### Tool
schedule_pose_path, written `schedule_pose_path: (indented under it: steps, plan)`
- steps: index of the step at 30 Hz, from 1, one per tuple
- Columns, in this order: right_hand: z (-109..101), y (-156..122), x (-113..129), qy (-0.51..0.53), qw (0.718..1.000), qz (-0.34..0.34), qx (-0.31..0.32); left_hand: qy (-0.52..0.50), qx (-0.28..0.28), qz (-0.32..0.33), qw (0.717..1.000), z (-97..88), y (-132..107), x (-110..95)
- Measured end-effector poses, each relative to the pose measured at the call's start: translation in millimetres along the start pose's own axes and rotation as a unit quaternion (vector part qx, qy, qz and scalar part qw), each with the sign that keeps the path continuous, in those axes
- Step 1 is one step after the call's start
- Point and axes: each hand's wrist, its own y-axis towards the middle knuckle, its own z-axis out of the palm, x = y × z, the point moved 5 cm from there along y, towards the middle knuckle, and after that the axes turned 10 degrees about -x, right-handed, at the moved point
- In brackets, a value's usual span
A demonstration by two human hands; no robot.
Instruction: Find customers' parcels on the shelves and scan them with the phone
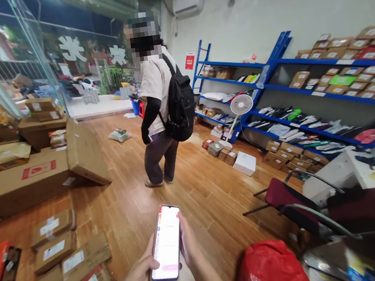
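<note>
A smartphone (168,246) with a bright, mostly white screen is held upright in front of me, low in the middle of the head view. My left hand (142,268) grips its lower left side, with the thumb over the screen's lower left edge. Along the phone's right edge rests my right hand (189,237), its fingers partly hidden behind the phone. The text on the screen is too small to read.
A person with a black backpack (179,102) stands ahead on the wooden floor. Cardboard parcels (55,248) and large boxes lie left. Blue shelves (325,87) with packages line the right wall. A maroon chair (293,195), a red bag (269,268) and a white fan (241,105) stand right.
</note>
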Motion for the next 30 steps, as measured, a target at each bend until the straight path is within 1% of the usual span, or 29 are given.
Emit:
schedule_pose_path:
  steps: [3,5,7,11,17,23,27,30]
  plan:
    - [7,-1,2,-0.039,0.998,-0.052,0.001,0.005,0.0,0.005,1.0,-4.1,-10,-17]
    - [12,-2,-2,-0.058,0.996,-0.074,0.01,0.01,0.003,0.011,1.0,-7.1,-16,-26]
    - [18,-4,-8,-0.075,0.994,-0.072,0.026,0.013,0.001,0.015,1.0,-12.2,-19,-32]
    - [26,-7,-21,-0.097,0.993,-0.046,0.054,0.014,-0.001,0.035,0.999,-22.3,-21,-40]
    - [37,4,-19,-0.089,0.993,-0.064,0.051,-0.003,-0.014,0.031,0.999,-23.5,-19,-44]
    - [47,16,-4,-0.083,0.993,-0.074,0.034,-0.006,-0.049,0.054,0.997,-20.6,-11,-47]
    - [45,19,6,-0.094,0.992,-0.07,0.039,-0.012,-0.064,0.06,0.996,-14.7,-6,-48]
    - [39,24,7,-0.106,0.991,-0.07,0.05,-0.013,-0.068,0.073,0.995,-10.2,-2,-46]
